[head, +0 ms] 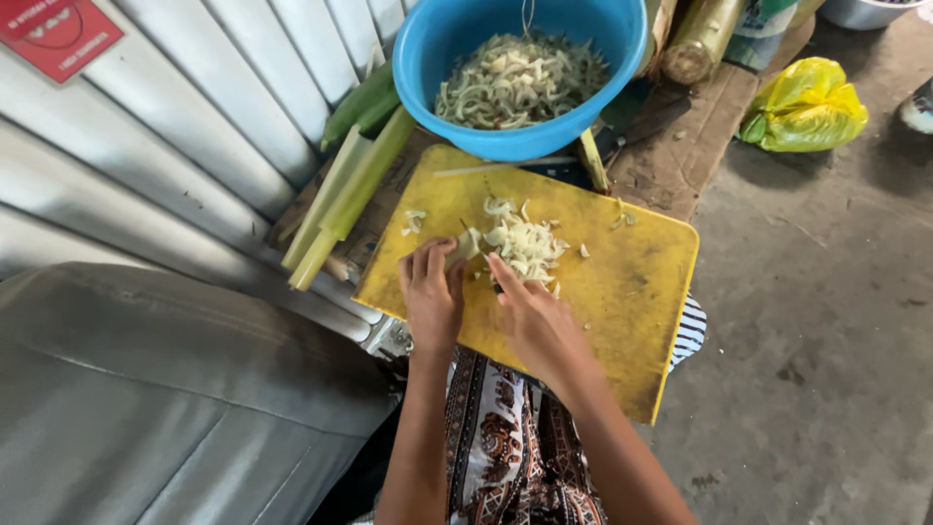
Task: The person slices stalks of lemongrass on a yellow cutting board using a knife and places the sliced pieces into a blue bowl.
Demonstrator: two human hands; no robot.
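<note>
A yellow cutting board [632,292] rests on my lap. My left hand [432,297] presses the short stub of a pale green stalk [466,245] onto the board with bent fingers. My right hand [536,321] is closed beside it, its index finger stretched toward the stub. Only a dark sliver of a knife [498,288] shows under its fingers. A pile of chopped pale pieces [530,243] lies just beyond both hands.
A blue bowl [428,58] of sliced stalk stands past the board. Long green stalks [340,194] lean by a corrugated metal wall [175,146]. A grey seat [146,389] is at my left; a yellow plastic bag [805,105] lies on the concrete floor.
</note>
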